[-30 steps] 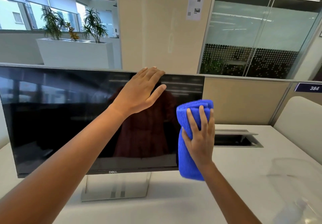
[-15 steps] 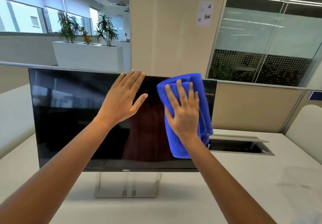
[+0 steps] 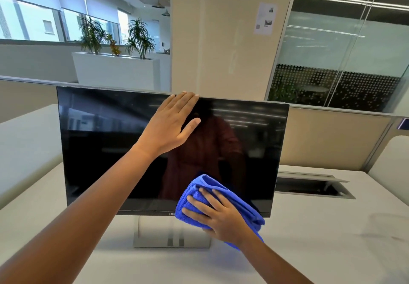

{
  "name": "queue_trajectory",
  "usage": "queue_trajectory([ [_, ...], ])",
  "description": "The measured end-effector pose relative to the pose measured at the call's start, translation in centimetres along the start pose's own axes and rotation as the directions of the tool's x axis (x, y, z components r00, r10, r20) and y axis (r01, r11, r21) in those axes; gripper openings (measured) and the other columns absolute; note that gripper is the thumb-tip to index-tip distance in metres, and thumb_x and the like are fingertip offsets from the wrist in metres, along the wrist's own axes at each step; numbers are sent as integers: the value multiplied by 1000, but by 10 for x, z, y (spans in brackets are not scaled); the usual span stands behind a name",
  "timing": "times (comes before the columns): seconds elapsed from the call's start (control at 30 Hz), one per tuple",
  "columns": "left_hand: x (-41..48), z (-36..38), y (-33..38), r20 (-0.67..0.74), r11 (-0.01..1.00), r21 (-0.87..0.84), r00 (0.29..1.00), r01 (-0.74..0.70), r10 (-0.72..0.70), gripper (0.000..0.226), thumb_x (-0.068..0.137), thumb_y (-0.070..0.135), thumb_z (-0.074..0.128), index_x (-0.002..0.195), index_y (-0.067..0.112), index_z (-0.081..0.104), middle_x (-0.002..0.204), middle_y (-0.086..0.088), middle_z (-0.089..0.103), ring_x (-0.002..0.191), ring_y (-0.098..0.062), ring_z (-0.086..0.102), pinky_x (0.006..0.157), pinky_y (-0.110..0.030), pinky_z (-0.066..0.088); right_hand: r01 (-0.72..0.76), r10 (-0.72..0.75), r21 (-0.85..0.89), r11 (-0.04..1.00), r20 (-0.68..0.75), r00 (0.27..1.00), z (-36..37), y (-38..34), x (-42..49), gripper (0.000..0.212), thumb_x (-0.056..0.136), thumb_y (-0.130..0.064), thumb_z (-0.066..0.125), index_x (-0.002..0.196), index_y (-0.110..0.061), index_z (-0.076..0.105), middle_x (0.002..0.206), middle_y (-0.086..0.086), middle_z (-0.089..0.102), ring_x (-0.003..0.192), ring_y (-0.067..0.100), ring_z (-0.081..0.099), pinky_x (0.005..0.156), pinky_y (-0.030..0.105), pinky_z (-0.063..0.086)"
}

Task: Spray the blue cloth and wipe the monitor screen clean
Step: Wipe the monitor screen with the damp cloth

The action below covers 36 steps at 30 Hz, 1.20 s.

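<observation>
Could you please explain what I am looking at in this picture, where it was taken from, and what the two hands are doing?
There is no machine here: a person wears a camera on their head, looking forward and down, so you see their own bare arms. The left hand lies flat on the monitor, fingertips at its top edge. The right hand presses a bunched blue cloth against the screen's lower edge. The monitor stands on a white desk that has an open cable hatch.

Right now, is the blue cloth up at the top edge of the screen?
No, the right hand presses the blue cloth against the monitor's bottom edge.
</observation>
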<state>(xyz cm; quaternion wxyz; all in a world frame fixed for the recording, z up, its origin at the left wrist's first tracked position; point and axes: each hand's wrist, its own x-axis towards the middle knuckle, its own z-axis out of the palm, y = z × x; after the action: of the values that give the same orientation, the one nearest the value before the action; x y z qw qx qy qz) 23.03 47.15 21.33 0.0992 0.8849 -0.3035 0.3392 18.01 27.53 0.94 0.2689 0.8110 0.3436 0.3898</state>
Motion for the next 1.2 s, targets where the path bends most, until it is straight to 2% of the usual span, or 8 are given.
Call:
queue_trajectory([
  [0.1, -1, -7, -9, 17, 1000, -1, 1000, -19, 19, 54, 96, 37, 34, 144, 14, 23, 152, -5, 28, 142, -18, 21, 115, -27, 10, 2, -2, -13, 1000, -23, 1000, -7, 21, 7, 60, 78, -41, 56, 136, -37, 41, 141, -11, 48, 130, 22, 45, 110, 44, 29],
  [0.23, -10, -19, -25, 5, 999, 45, 1000, 30, -30, 59, 91, 40, 26, 142, 12, 30, 149, -8, 35, 139, -21, 30, 115, -31, 17, -299, 293, -1, 954, -184, 938, -26, 69, 38, 56, 73, -36, 56, 130, -35, 51, 135, -4, 54, 128, 31, 44, 103, 53, 34],
  [0.33, -18, -27, -41, -2, 992, 98, 997, 75, -75, 61, 91, 42, 23, 141, 10, 32, 146, -10, 38, 138, -22, 32, 115, -34, 18, -522, 505, -5, 853, -250, 826, -47, 114, 71, 50, 81, -37, 52, 131, -31, 51, 138, 3, 51, 129, 38, 44, 102, 61, 33],
  [0.43, -24, -31, -54, -3, 984, 140, 994, 106, -107, 66, 89, 47, 16, 140, 8, 32, 145, -10, 40, 138, -23, 31, 115, -38, 17, -721, 734, 155, 675, -242, 635, -61, 146, 103, 47, 86, -36, 51, 132, -27, 51, 142, 9, 46, 132, 41, 37, 104, 65, 29],
  [0.53, -35, -31, -69, -5, 970, 127, 978, 207, -208, 59, 95, 45, 29, 143, 11, 25, 151, -6, 30, 143, -22, 18, 117, -44, 8, -774, 839, 325, 543, -186, 511, -66, 145, 131, 46, 88, -38, 49, 133, -26, 50, 143, 10, 44, 134, 41, 33, 106, 63, 25],
  [0.93, -47, -25, -82, -33, 981, 40, 981, 191, -190, 81, 80, 59, 15, 145, 11, 17, 154, -7, 21, 145, -20, 10, 119, -41, 3, -428, 469, 199, 882, -267, 842, -35, 31, 137, 52, 79, -34, 57, 131, -31, 51, 139, 1, 50, 131, 36, 39, 108, 51, 28],
  [1.1, -48, -26, -83, -45, 984, 16, 984, 176, -175, 79, 81, 58, 15, 145, 12, 16, 154, -6, 21, 145, -18, 9, 119, -37, 1, -106, 115, 145, 984, -56, 992, -16, -31, 93, 67, 71, -41, 60, 136, -35, 43, 142, -7, 47, 134, 30, 34, 107, 50, 32],
  [1.2, -51, -29, -84, -45, 988, 5, 987, 156, -155, 75, 84, 57, 17, 145, 13, 17, 154, -5, 21, 144, -16, 10, 118, -32, -1, 41, -58, 118, 992, 142, 988, -13, -55, 70, 79, 63, -52, 68, 137, -37, 41, 143, -12, 45, 131, 24, 42, 103, 45, 40],
])
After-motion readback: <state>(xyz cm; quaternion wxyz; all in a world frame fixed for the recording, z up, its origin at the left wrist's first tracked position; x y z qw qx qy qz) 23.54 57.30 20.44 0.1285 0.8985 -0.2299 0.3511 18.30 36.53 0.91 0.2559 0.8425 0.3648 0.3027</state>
